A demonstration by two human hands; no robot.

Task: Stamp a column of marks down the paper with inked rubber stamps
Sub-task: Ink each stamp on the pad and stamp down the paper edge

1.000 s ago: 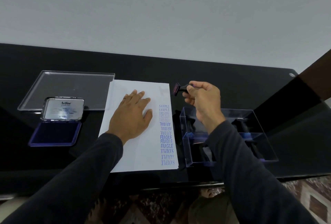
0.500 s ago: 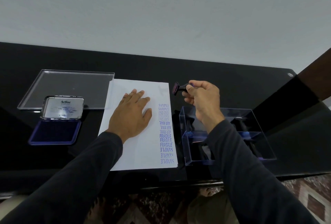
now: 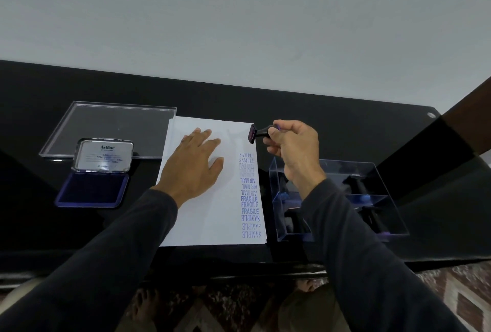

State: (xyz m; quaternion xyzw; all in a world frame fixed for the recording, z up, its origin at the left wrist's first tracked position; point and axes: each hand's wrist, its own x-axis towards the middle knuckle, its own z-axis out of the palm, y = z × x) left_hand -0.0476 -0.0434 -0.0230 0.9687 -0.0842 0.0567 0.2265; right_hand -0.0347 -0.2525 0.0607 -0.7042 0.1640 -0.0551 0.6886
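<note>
Left hand: the left hand (image 3: pixel 194 169) lies flat on the paper (image 3: pixel 212 220), fingers straight and spread, palm down, left of the marks.
Right hand: the right hand (image 3: pixel 295 148) grips a black stamp (image 3: pixel 259 133) by its handle, fingers curled round it; most of the handle is hidden inside the fist.
Stamp: held sideways in the air at the paper's far right corner, its inked face turned left. The lettering on that face is too dark and small to read.
Paper: a white sheet on the black table (image 3: pixel 318 108); thin extra edges at its left side hint at more sheets under it, but I cannot tell how many.
Marks: a column of marks (image 3: pixel 249 195) runs down the right edge, blue-purple. SAMPLE, AIR MAIL and FRAGILE are readable; the pale rows below the 2 top SAMPLE lines are too faint to make out. Some lower rows look upside down.
Ink pad: an open ink pad (image 3: pixel 93 189) sits well left of the paper, its lid up; only the word Artline on it is legible.
Clear lid: a flat clear lid (image 3: pixel 111 127) lies behind the pad, partly covered by it.
Box: a clear box (image 3: pixel 372 172) stands just right of the paper, its near left part hidden by the right forearm. Dark stamps inside are dim and hard to count.
</note>
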